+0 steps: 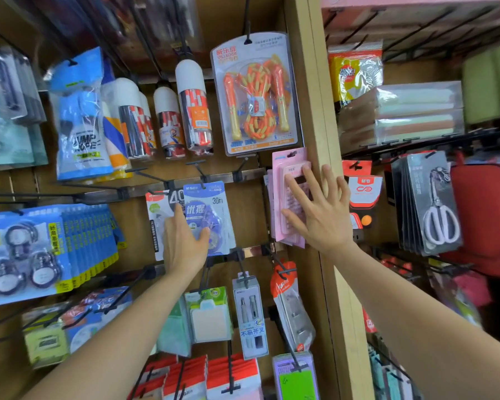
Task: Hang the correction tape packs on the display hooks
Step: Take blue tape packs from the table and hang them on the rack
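Note:
A blue and white correction tape pack marked 30m hangs on a black hook in the middle of the display. Behind it to the left hangs a white and red pack marked 40. My left hand rests flat on the lower left of the blue pack, thumb against its front, fingers partly behind it. My right hand lies spread on a stack of pink packs hanging at the right edge of the panel, next to the wooden post.
Blue packs with tape rolls fill the left hooks. Jump ropes and tubes hang above. Pens, sticky notes and red packs hang below. Scissors and a red pouch hang right of the post.

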